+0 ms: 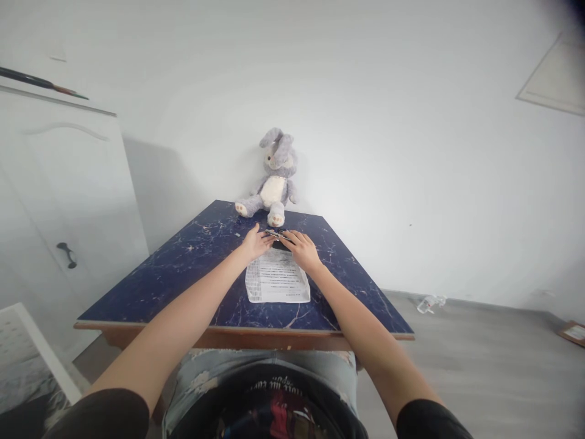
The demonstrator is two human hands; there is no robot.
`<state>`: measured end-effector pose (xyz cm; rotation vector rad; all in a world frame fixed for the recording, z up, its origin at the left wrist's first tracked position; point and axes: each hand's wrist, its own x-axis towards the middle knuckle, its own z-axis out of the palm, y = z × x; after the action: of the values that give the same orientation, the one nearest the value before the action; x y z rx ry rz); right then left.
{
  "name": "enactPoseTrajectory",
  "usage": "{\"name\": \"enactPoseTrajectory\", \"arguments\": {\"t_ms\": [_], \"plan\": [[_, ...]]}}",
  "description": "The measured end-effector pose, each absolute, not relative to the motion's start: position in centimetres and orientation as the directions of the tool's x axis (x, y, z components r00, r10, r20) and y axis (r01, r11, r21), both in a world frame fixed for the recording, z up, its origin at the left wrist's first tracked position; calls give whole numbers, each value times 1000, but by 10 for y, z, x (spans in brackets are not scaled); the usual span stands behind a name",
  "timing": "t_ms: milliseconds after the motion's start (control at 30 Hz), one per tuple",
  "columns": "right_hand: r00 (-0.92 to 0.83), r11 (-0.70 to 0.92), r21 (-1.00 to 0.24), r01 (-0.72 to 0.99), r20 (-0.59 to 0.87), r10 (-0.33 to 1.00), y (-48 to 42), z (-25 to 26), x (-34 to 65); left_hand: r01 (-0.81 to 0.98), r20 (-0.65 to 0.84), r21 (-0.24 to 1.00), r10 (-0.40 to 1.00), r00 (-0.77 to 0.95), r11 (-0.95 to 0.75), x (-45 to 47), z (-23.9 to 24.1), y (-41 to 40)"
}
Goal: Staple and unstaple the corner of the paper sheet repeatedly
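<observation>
Over the far edge of a printed sheet of paper (278, 280), my two hands meet at a small, thin, dark object with shiny silvery edges (274, 234); its kind is too small to make out. My left hand (258, 242) has its thumb raised apart and its fingers stretched towards the object's left end, touching it. From the right, my right hand (300, 249) lies over the object with its fingers closed on it. A black patch (280, 245) shows just beneath, between the hands and the paper. The sheet lies flat on the blue marbled table (183, 274).
A grey plush rabbit (275, 183) sits at the table's back edge against the white wall. A small pale bit (237, 235) lies left of my hands. At left stands a white cabinet (68, 201); clear crumpled plastic (431, 303) is on the floor at right.
</observation>
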<state>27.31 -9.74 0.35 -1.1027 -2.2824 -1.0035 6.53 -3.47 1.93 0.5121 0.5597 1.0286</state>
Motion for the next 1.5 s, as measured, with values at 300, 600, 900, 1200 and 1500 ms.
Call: {"name": "enactPoseTrajectory", "arguments": {"t_ms": [300, 600, 900, 1200, 1500], "plan": [[-660, 406, 522, 751, 572, 487, -103, 10, 268, -678, -199, 599, 899, 390, 427, 66, 24, -40], [-437, 437, 195, 878, 699, 565, -100, 5, 270, -685, -176, 594, 899, 401, 421, 66, 20, -36], [-21, 332, -601, 727, 465, 885, -72, -14, 300, -795, 44, 597, 984, 170, 110, 67, 13, -23], [-239, 436, -512, 740, 406, 882, -71, -18, 299, -664, 260, 747, 907, 330, 27, 71, 17, -43], [-165, 673, -542, 503, 705, 690, -87, 3, 294, -587, 280, 806, 822, 496, 80, 71, 18, -55]]}}
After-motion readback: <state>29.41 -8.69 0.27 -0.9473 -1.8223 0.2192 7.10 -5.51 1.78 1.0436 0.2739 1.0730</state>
